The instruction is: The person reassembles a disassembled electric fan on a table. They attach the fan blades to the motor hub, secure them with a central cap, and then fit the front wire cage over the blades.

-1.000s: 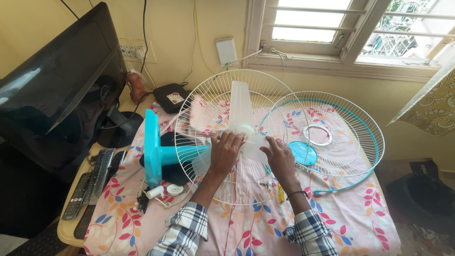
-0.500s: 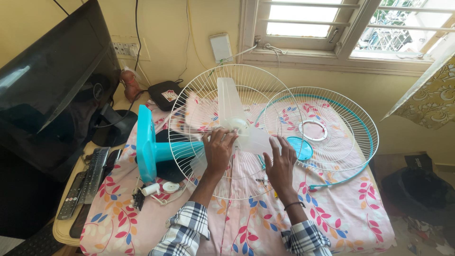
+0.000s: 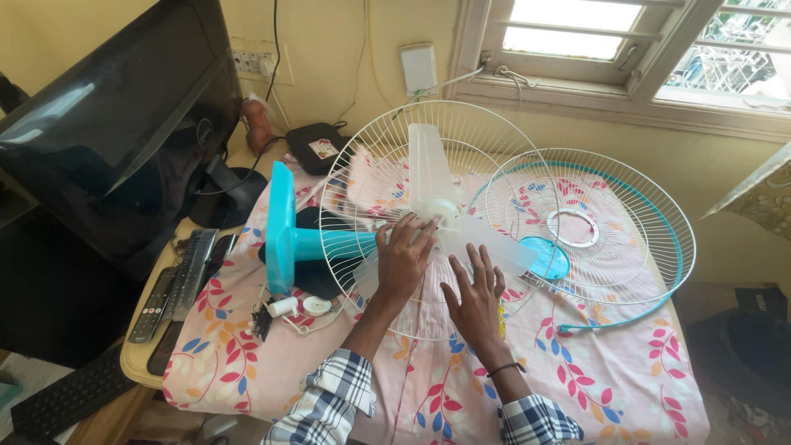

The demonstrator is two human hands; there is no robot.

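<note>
A table fan lies on its side on a floral cloth. Its white wire rear guard [image 3: 362, 177] faces up, with translucent white blades [image 3: 430, 169] in it and a teal stand and base [image 3: 280, 227] pointing left. My left hand [image 3: 404, 259] rests on the blades near the hub, fingers curled over one blade. My right hand [image 3: 476, 288] lies flat and spread on the lower right blade and the guard. A second wire guard with a teal rim [image 3: 614, 239] lies to the right, a teal cap [image 3: 545, 257] on it.
A dark monitor [image 3: 115, 124] stands at left, with remote controls [image 3: 177, 276] and a keyboard [image 3: 70, 395] below it. Small white parts [image 3: 298, 306] lie near the fan base. A black box [image 3: 317, 147] sits by the wall. A window [image 3: 626, 41] is behind.
The view has shifted slightly. My left hand stays at the hub, and my right hand has spread flat across the lower blade.
</note>
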